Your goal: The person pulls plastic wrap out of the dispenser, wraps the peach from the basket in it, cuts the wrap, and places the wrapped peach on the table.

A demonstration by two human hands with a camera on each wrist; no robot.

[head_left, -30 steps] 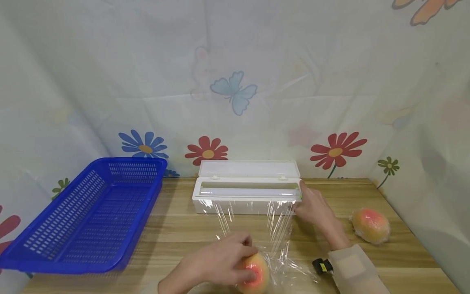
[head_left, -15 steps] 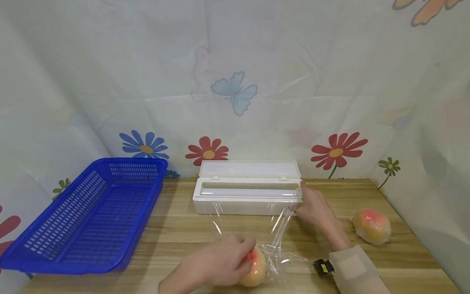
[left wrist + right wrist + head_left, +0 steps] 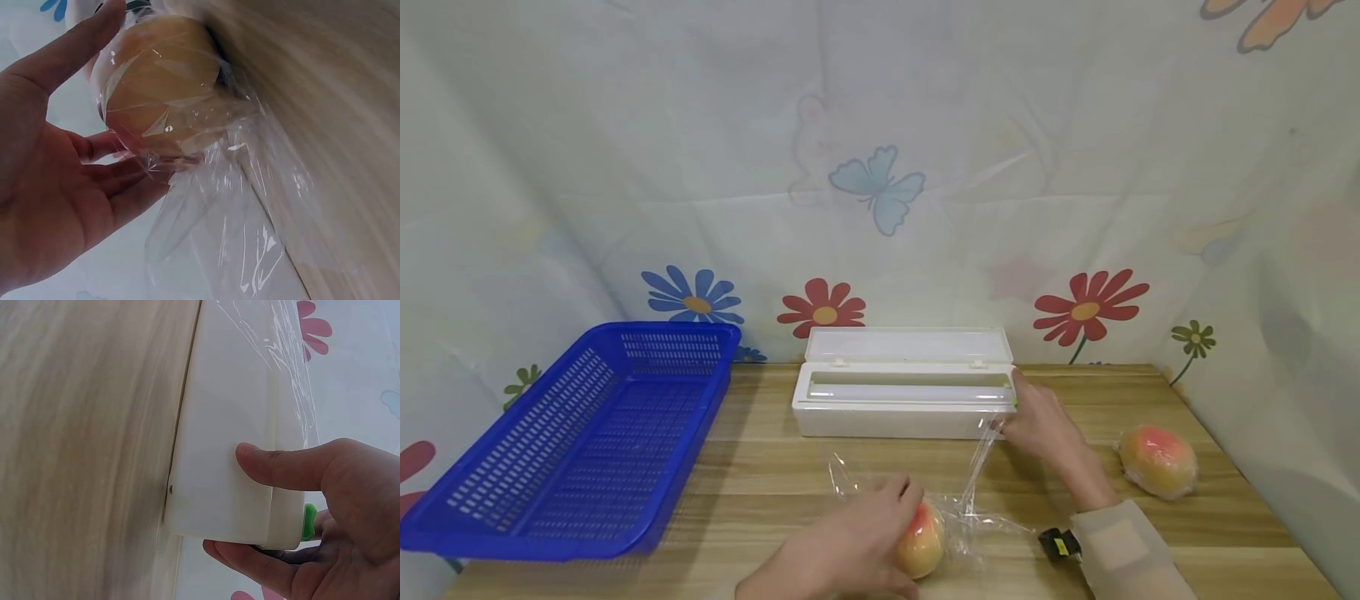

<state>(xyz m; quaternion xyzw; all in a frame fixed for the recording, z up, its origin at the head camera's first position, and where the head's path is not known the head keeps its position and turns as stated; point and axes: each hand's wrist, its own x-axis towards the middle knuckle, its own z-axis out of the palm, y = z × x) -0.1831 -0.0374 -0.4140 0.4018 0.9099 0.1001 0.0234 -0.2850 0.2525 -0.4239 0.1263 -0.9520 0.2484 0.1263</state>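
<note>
My left hand [image 3: 850,537] holds a yellow peach with a red blush [image 3: 927,546] low on the wooden table. In the left wrist view, the thumb and fingers curl round the peach [image 3: 169,81], which has clear cling film [image 3: 250,250] drawn over it and trailing off in loose folds. At the back stands a white cling film dispenser [image 3: 895,422], its lid raised and the roll showing inside. My right hand [image 3: 1045,429] grips its right end; in the right wrist view the thumb lies on the front face and fingers reach round the end, near a green tab [image 3: 309,522].
A blue plastic basket [image 3: 655,533] with slotted sides stands on the left. Another peach wrapped in film [image 3: 1157,461] sits at the right. A black fitting with a yellow label [image 3: 1060,544] is at the right cuff. Patterned cloth [image 3: 925,267] rises behind the table.
The left hand has turned the peach, so its red patch has moved toward the palm. The film, earlier spread wide down from the dispenser, now shows mainly as a narrow strand at right. Right hand unchanged.
</note>
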